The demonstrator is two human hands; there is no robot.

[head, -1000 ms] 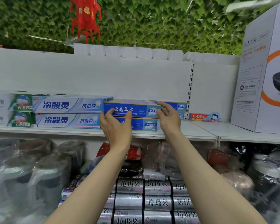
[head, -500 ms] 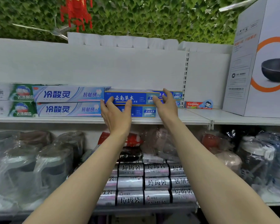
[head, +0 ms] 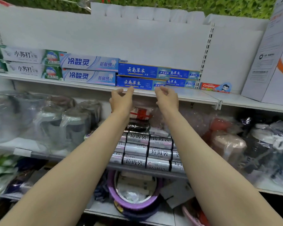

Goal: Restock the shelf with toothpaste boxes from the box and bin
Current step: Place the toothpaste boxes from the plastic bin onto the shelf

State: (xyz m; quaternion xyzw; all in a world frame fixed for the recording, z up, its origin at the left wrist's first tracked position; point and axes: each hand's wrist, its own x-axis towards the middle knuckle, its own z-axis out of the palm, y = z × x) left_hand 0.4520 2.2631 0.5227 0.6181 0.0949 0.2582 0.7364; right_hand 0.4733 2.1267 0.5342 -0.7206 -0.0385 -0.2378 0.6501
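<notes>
Two dark blue toothpaste boxes lie stacked on the white shelf [head: 189, 95], the upper blue box [head: 142, 71] on the lower blue box [head: 137, 83]. Behind them to the right a second blue pair [head: 184, 78] is partly hidden. My left hand [head: 121, 99] and my right hand [head: 167, 97] hover just below the shelf's front edge, fingers loosely curled, holding nothing and apart from the boxes. Pale blue toothpaste boxes [head: 88, 69] and green-and-white boxes [head: 29, 62] fill the shelf to the left. A small red Colgate box [head: 215, 87] lies to the right.
A large white carton [head: 274, 59] with a pan picture stands at the shelf's right end. Below hang plastic-wrapped kettles [head: 55, 124] and rolls of silver bags [head: 147, 150]. A purple basin [head: 134, 193] with packets sits on the lowest shelf.
Both hands let go of the upper blue box and drew back down below the shelf edge. My view tilted downward, showing the lower shelves and the basin.
</notes>
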